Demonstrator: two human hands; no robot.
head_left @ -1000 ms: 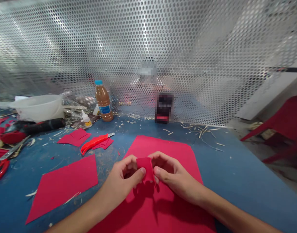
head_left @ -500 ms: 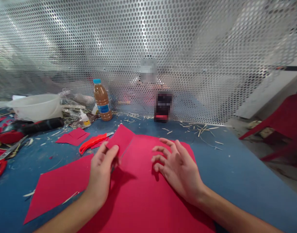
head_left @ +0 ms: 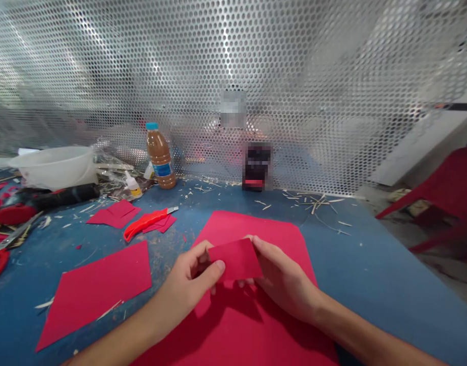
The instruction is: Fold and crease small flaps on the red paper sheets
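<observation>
A small red paper piece point(head_left: 235, 260) is held up between both hands, above a large red sheet point(head_left: 256, 229) on the blue table. My left hand point(head_left: 197, 277) grips its left side, thumb on the front face. At its right edge, my right hand point(head_left: 281, 279) holds it with the fingers partly hidden behind the paper. Another red sheet point(head_left: 99, 290) lies flat to the left. An orange-red cutter point(head_left: 147, 223) rests on the table beside small red pieces point(head_left: 165, 223).
Along the back stand a brown bottle with a blue cap point(head_left: 160, 156), a small glue bottle point(head_left: 133, 185), a white basin point(head_left: 58, 168) and a black box point(head_left: 256, 168). Scissors point(head_left: 0, 259) and a black-and-red tool point(head_left: 46, 201) lie left. Straw bits are scattered.
My left hand has moved right with the small red piece, now turned over the large sheet. My right hand has closed on its right edge. Small pieces beside the cutter are uncovered.
</observation>
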